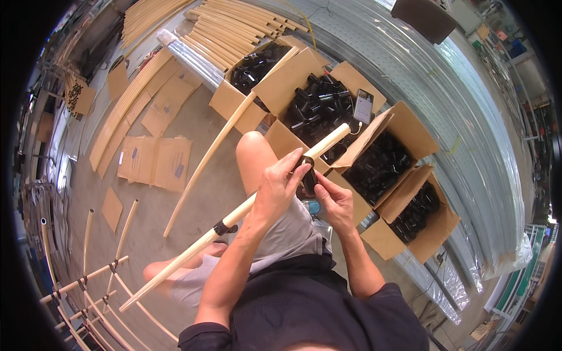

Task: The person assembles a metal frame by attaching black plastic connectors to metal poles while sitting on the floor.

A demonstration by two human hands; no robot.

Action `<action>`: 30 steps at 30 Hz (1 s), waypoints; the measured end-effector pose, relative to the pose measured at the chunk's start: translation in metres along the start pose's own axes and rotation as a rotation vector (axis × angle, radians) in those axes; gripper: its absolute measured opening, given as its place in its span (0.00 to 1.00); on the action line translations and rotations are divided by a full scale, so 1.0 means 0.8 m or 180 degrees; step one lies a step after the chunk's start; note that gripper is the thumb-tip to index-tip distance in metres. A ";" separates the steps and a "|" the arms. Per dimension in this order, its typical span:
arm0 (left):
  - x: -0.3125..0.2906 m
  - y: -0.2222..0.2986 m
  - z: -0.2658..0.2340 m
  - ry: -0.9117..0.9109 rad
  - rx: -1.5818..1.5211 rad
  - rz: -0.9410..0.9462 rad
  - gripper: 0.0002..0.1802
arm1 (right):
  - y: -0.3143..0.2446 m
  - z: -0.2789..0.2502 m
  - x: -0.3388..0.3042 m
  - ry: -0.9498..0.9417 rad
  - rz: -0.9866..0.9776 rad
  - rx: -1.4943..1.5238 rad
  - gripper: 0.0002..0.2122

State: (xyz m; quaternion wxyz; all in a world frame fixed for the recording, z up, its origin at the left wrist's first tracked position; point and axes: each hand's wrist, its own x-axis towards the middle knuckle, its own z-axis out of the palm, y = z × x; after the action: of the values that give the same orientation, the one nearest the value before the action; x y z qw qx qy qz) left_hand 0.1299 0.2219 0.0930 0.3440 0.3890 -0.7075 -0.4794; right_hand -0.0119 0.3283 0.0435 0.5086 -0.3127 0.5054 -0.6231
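Cream pipe [241, 210], frame centre: left hand [276, 184] grips it, right hand [336, 205] pinches black joint [309, 176]. Likely fitting joint; next calls for steady alignment.

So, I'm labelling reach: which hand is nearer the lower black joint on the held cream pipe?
Left. The left hand is up the pipe from the lower black joint; the right hand is farther off, at the upper black joint.
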 end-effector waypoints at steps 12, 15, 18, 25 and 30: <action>0.036 0.004 0.016 -0.0194 0.0350 0.0106 0.17 | -0.028 -0.009 0.009 0.0254 0.0371 0.0032 0.19; 0.055 0.008 0.030 -0.0106 0.0666 0.0732 0.18 | -0.015 -0.024 0.018 0.0430 0.0297 0.0467 0.19; 0.070 0.018 0.036 -0.0381 0.0400 0.0064 0.19 | -0.019 -0.030 0.026 0.0529 0.0217 0.0744 0.18; 0.107 0.015 0.054 -0.0634 0.0477 0.0067 0.18 | -0.029 -0.050 0.046 0.0685 0.0067 0.0123 0.18; 0.158 0.034 0.092 -0.0906 0.0770 -0.0107 0.18 | -0.053 -0.064 0.076 0.0866 -0.0547 -0.0720 0.26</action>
State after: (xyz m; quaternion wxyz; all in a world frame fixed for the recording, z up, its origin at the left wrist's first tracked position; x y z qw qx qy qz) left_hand 0.0025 0.1471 0.1110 0.1831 0.3676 -0.7949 -0.4467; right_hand -0.0890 0.2853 0.0612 0.3421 -0.3228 0.6077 -0.6399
